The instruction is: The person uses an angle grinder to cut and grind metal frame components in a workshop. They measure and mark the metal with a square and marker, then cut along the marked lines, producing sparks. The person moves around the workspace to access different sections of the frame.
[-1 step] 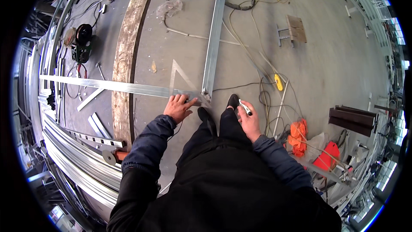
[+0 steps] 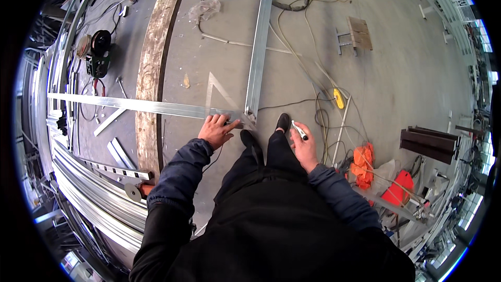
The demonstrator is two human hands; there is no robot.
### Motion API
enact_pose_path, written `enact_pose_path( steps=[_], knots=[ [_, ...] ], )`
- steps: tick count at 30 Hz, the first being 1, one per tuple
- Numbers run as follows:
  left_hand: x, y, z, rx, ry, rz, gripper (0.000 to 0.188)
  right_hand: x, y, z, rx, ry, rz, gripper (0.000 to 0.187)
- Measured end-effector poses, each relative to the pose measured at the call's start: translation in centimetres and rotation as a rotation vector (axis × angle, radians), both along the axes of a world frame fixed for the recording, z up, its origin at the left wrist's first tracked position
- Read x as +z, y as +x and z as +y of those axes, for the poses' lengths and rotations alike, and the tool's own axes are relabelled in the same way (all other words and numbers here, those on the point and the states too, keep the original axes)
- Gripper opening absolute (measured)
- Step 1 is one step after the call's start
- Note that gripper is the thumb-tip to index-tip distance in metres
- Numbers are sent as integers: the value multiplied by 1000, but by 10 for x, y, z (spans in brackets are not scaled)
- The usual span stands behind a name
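My left hand [image 2: 215, 131] rests with spread fingers on the joint side of a shiny metal bar [image 2: 172, 108], pressing a clear triangular set square [image 2: 223, 93] there. Its thumb stands apart from the fingers. The set square's tip points away from me, and part of its base lies under my fingers. At its right end, this bar meets a second metal bar [image 2: 259, 47] that runs away from me. To the right of the corner, my right hand [image 2: 306, 149] is closed around a white marker pen [image 2: 299, 130] with a dark end, held above the floor and apart from the bars.
A long worn timber beam [image 2: 151, 73] lies under the left bar. Metal profiles [image 2: 99, 198] are stacked at lower left, near a green machine with a reel [image 2: 99, 55]. Cables, a yellow handheld control [image 2: 339, 98], a small stool [image 2: 359, 33] and orange plastic [image 2: 362, 165] are to the right.
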State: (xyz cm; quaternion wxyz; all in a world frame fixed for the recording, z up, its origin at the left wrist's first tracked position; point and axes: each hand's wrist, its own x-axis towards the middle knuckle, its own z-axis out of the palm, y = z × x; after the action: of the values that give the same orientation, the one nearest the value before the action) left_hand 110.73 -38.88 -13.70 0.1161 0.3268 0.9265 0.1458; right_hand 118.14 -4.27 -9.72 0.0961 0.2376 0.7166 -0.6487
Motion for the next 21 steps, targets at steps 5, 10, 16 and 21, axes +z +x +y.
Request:
enact_pose_path(
  steps=[5, 10, 16, 21],
  knots=[
    [-16, -10, 0, -79, -6, 76, 49, -8, 14, 11, -76, 26, -36, 35],
    [-25, -13, -2, -89, 24, 62, 47, -14, 25, 7, -85, 48, -97, 34],
    [-27, -10, -2, -68, 31, 28, 50, -18, 25, -5, -55, -16, -82, 33],
    [-33, -9, -5, -63, 48, 13, 52, -19, 22, -12, -1, -19, -77, 38]
  ],
)
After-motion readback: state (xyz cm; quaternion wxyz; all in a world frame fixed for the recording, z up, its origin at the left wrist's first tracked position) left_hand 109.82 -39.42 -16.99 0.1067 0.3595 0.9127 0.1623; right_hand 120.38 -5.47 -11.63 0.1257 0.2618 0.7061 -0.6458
